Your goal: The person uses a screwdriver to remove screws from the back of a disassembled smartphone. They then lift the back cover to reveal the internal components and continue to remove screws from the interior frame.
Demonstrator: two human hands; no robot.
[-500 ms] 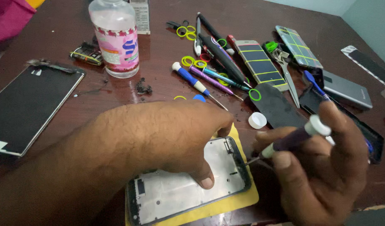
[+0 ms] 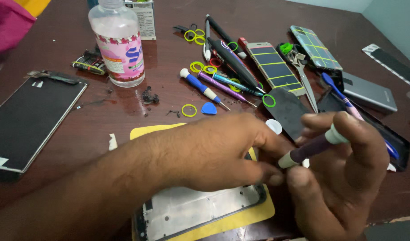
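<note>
At the near edge of the brown table (image 2: 124,111), a phone frame (image 2: 191,209) lies flat on a yellow mat (image 2: 147,130), its pale inner side up. The left hand (image 2: 214,151) reaches across it from the left, palm down, covering the frame's far part; its fingertips (image 2: 272,176) curl down at the frame's right end. Whether they pinch anything there I cannot tell. The right hand (image 2: 343,178) sits just right of the frame, closed around a purple screwdriver (image 2: 310,148) with a white cap, held slanted, its tip end pointing down-left toward the left fingertips. The tip itself is hidden between the two hands, which are close together and nearly touching.

Beyond the hands, a blue pick (image 2: 209,108) and a yellow ring (image 2: 189,110) lie on the table. Farther off lies a blue-handled screwdriver (image 2: 198,85) beside more tools and rings. A clear bottle (image 2: 118,44) with a pink label stands at the far left. A dark screen panel (image 2: 28,122) lies flat at the left edge. To the far right are two phones wrapped in yellow bands (image 2: 274,67), scissors (image 2: 305,76), a grey phone (image 2: 370,91), and a small white cap (image 2: 273,126) just beyond the left knuckles.
</note>
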